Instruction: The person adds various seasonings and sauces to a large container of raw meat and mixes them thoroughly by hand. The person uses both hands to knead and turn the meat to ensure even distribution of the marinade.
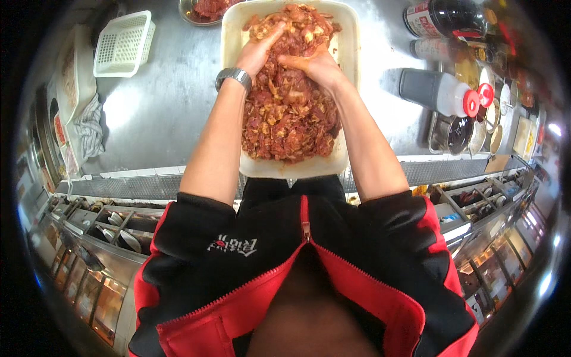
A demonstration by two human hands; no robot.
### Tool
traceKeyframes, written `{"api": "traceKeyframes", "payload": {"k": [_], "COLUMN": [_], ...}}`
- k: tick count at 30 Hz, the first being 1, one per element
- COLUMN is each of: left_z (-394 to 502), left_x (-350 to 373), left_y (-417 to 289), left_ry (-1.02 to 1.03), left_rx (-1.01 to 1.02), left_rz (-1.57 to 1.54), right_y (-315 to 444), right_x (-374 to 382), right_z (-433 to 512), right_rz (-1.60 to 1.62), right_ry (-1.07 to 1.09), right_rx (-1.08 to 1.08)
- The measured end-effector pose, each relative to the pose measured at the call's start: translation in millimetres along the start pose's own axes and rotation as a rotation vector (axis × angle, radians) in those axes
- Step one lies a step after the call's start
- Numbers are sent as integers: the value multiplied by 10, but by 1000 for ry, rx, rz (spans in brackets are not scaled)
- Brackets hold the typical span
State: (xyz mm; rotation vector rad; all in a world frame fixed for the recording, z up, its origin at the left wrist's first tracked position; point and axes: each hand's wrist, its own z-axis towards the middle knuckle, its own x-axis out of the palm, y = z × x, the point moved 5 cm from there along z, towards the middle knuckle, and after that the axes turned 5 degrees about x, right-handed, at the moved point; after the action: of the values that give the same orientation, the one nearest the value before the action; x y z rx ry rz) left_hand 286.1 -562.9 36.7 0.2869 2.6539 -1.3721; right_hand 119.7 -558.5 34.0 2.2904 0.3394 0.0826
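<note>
A white plastic tub [292, 169] stands before me on a steel worktop, heaped with reddish raw meat pieces [290, 129] that look coated in seasoning. Both hands are in the far half of the tub, on either side of a raised mound of the meat. My left hand [258, 51], with a dark watch at the wrist, presses its left side, fingertips partly hidden. On the right side my right hand [314, 64] has its thumb spread towards the middle, and its other fingers are sunk in or behind the meat. Whether the hands grip any of it is unclear.
At the left lie a pale green plastic basket [120, 44], a striped cloth [90, 129] and white tubs. A bowl of raw meat [207, 10] sits beyond the tub. To the right are a large dark bottle [441, 18], a squarish bottle with red cap [435, 91] and several seasoning containers.
</note>
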Motion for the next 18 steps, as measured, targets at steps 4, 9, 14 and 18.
{"api": "traceKeyframes", "payload": {"k": [4,9,14,18], "left_z": [-450,-661,-79,427], "left_x": [26,-17,-280,-201], "left_y": [-113,-279,-356,-116], "left_ry": [244,233,-230,-323], "left_rx": [-58,1,319,200], "left_rz": [-171,-112,164,122], "right_y": [236,520,531,401], "right_x": [34,-134,-300,-253], "right_z": [-507,-817,-482,-74], "right_rz": [-99,-323,-461,-146], "right_ry": [-11,-215,-399,-323], "right_rx": [-108,8,-127,-324]}}
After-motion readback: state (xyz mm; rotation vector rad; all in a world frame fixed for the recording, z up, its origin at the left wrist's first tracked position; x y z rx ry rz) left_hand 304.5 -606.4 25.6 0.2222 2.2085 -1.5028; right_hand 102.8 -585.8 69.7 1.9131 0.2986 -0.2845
